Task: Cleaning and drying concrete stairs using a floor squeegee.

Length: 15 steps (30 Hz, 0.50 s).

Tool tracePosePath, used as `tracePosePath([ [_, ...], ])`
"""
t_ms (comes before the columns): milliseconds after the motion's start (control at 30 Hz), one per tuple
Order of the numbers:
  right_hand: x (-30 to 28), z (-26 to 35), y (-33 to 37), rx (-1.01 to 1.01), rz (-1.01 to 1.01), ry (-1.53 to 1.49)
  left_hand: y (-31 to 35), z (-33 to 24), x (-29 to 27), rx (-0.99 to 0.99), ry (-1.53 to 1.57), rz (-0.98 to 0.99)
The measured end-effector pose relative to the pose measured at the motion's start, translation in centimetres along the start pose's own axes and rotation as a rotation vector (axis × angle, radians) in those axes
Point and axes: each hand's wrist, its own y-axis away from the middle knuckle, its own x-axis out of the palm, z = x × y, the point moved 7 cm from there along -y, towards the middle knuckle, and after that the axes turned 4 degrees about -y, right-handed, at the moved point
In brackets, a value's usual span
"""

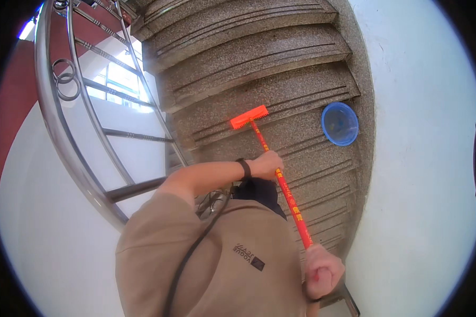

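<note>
A long-handled floor brush slants across the view, its red handle (291,198) printed with yellow marks. Its bright orange head (249,117), toothed with short bristles along one edge, is at a stair tread. My left hand (266,165), with a black band at the wrist, is wrapped round the handle below the head. Lower down, my right hand (324,270) grips the handle near its end, by my right side. A round blue translucent bucket (339,124) stands on the stairs to the right of the brush head; what it holds is unclear.
Speckled stone stairs (259,45) with dark grooved strips curve above and below the brush. A shiny metal railing (79,158) bounds them on the left, a white wall (423,158) on the right. A dark cable (195,243) hangs across my brown shirt.
</note>
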Motion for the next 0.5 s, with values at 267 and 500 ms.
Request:
tracePosePath([
  [267,-0.5,-3.8,0.5,0.016,0.090,0.055,0.4,3.4,-0.6,-0.005,-0.049,-0.002],
  [500,-1.8,-2.9,1.9,-0.014,0.086,-0.006,0.8,1.7,0.6,-0.036,-0.105,0.002],
])
